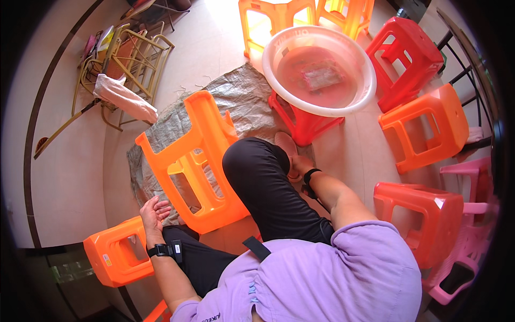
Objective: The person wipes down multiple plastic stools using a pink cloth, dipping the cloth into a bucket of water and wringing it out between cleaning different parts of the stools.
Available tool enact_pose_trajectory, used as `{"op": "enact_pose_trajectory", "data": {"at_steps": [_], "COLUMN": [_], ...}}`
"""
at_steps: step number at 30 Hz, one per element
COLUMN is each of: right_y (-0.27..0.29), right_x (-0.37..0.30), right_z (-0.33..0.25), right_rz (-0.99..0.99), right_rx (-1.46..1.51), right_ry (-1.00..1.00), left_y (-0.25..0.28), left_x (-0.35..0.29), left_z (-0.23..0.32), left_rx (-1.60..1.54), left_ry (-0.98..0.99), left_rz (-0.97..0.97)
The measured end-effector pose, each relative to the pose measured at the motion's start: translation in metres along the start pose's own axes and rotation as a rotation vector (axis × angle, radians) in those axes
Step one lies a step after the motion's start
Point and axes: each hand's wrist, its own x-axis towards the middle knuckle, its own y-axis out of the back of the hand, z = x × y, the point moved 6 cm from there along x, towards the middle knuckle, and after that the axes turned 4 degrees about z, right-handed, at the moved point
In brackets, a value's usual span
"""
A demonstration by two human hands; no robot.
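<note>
My left hand (154,211) hangs open beside my left knee, fingers slightly curled and apart, with nothing in it. It is between an upright orange stool (115,256) and a larger orange stool (201,166) that lies tipped over, legs toward the far left. My right hand (304,164) reaches down past my right knee to my sandalled foot (285,145). The knee partly covers its fingers, so whether they grip anything is hidden. Both wrists wear black bands. Ahead, a large white basin (366,96) with liquid and a crumpled clear package (321,76) rests on a red stool (304,126).
A wrinkled grey sheet (185,121) covers the floor under the tipped stool. Red and orange stools (429,126) line the right side, with a pink plastic chair (461,257) nearer me. At the far left, a metal-framed rack (137,59) holds a pale cloth (120,96).
</note>
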Motion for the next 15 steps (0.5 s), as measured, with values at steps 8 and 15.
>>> {"op": "enact_pose_trajectory", "data": {"at_steps": [8, 15], "right_y": [0.004, 0.011], "right_x": [0.01, 0.011], "right_z": [-0.005, -0.009], "right_rz": [-0.444, -0.198], "right_rx": [-0.167, -0.411], "right_ry": [0.449, 0.345], "left_y": [-0.003, -0.009], "left_x": [0.003, -0.001], "left_z": [0.002, 0.006], "left_rx": [0.003, 0.011], "left_ry": [-0.004, -0.008], "left_rz": [-0.026, -0.017]}}
